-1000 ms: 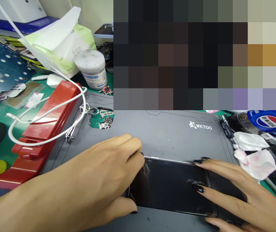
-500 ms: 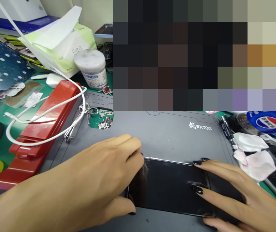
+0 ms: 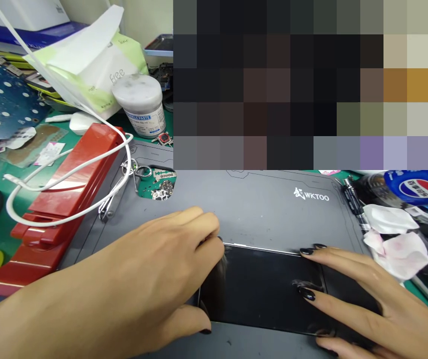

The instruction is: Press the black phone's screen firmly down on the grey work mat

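A black, glossy phone [image 3: 261,286] lies screen up on the grey work mat [image 3: 259,209], under both hands. My left hand [image 3: 169,274] is closed around its left end, with curled fingers at the far edge and the thumb at the near edge; the fingertips are mostly hidden. Over the right end reaches my right hand [image 3: 371,299]. Two of its fingers rest at the far edge, one presses on the glass, and the thumb touches the near edge. Faint reflections of the fingers show in the glass.
Left of the mat are a red tool [image 3: 75,169] and a looped white cable [image 3: 60,219]. Small metal parts lie in a mat cutout [image 3: 161,192]. Behind stand a paste jar [image 3: 141,104] and a tissue pack [image 3: 105,75]. Crumpled tissue [image 3: 401,254] and a blue-labelled bottle [image 3: 416,187] are at right.
The view has shifted very slightly, so the background sits a little further left. Both hands keep the same hold on the phone, which has not visibly moved.
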Demonstrator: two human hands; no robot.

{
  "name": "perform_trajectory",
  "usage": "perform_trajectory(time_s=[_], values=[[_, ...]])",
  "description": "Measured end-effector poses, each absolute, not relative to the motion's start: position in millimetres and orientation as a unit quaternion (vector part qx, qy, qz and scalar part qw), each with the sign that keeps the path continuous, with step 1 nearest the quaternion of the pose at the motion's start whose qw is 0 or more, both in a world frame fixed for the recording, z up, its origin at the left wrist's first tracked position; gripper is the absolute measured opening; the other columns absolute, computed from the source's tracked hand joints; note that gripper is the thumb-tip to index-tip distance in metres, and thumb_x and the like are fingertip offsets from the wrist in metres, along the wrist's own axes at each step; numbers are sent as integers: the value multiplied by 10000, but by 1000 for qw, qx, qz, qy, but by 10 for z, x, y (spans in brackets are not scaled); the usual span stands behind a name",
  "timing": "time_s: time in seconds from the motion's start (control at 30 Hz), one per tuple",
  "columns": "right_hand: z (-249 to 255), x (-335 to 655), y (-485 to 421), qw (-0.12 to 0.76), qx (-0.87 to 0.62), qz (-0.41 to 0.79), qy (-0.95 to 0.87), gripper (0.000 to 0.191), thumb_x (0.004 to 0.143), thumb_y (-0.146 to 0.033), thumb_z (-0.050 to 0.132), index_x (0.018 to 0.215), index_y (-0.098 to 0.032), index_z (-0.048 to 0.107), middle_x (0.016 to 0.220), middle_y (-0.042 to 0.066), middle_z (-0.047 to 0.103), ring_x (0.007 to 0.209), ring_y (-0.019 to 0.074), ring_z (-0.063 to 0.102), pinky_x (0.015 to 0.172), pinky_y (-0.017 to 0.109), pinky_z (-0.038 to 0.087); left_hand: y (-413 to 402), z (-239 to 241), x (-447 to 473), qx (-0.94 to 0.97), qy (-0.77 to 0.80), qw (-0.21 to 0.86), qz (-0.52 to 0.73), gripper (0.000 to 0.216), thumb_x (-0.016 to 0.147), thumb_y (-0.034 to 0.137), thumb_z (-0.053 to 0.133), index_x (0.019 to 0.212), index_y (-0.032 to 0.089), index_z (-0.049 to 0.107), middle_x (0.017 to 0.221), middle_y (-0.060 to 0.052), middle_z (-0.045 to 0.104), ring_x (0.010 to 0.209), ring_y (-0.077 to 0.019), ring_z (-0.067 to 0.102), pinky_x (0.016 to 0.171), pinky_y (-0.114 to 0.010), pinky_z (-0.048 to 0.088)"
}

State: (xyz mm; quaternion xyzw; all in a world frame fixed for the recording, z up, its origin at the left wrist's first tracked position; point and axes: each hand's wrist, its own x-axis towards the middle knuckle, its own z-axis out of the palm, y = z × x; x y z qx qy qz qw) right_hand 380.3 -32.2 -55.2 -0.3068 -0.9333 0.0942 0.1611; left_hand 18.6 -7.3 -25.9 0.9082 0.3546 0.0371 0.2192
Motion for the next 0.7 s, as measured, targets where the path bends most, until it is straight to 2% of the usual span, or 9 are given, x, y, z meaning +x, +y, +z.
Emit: perform_trajectory(time_s=[0.1, 0.3, 0.5, 0.7], values=[[-553, 3784, -310, 153, -303, 98, -935, 383, 838, -171, 694, 1212, -249, 725, 1458, 119, 556, 1316, 282, 576, 994, 428, 612, -78, -250, 177, 907, 356, 222, 40, 494, 781, 422, 881, 1157, 196, 653, 1121, -66, 646, 925, -262, 631, 786, -418, 559], [-553, 3757, -302, 165, -298, 103, -935, 350, 855, -175, 683, 1197, -241, 720, 1455, 119, 549, 1339, 263, 550, 1029, 410, 584, -63, -257, 187, 904, 360, 229, 37, 540, 736, 446, 917, 1140, 191, 665, 1118, -72, 646, 897, -265, 628, 712, -416, 552], [-570, 3795, -325, 156, -301, 107, -935, 341, 869, -182, 683, 1202, -242, 719, 1461, 125, 539, 1356, 263, 534, 1038, 430, 571, -63, -271, 178, 900, 364, 238, 34, 523, 754, 459, 900, 1139, 204, 653, 1104, -59, 627, 917, -261, 618, 774, -433, 563], [-570, 3779, -316, 161, -303, 106, -933, 343, 878, -190, 672, 1212, -256, 713, 1461, 120, 541, 1353, 266, 538, 1022, 432, 587, -98, -262, 165, 907, 358, 221, 19, 678, 665, 468, 942, 1197, 185, 632, 1141, -89, 628, 933, -285, 611, 769, -440, 572]])
